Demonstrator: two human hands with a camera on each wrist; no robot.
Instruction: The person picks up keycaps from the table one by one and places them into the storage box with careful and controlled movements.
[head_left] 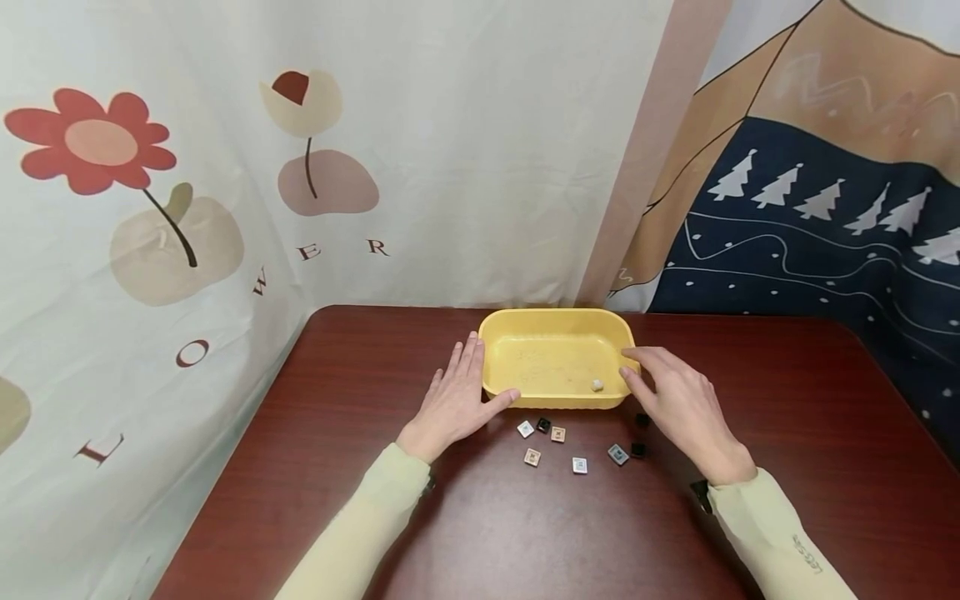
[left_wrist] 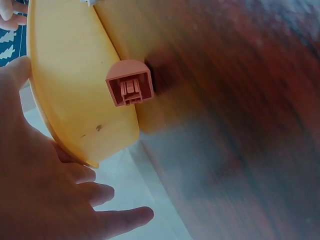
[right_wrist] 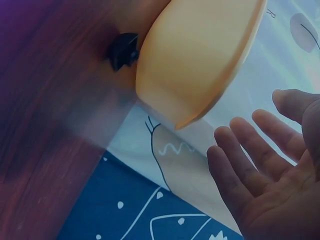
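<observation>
Several keycaps [head_left: 580, 466]: scattered on the counter [head_left: 540, 542], lower centre of the frame
Left hand [head_left: 453, 400]: fingers straight, against the yellow tub's [head_left: 551, 358] left end
Right hand [head_left: 686, 408]: thumb and fingers apart, beside its right rim
Tub: frame centre, one pale piece [head_left: 597, 385] inside

A yellow, round-cornered rectangular tub [head_left: 543, 354] is being borne open side up by the bench [head_left: 487, 533], a small whitish piece [head_left: 597, 385] is being held inside near its front right corner, and white, beige, grey and black keycaps [head_left: 558, 434] are being seen scattered just in front.
</observation>
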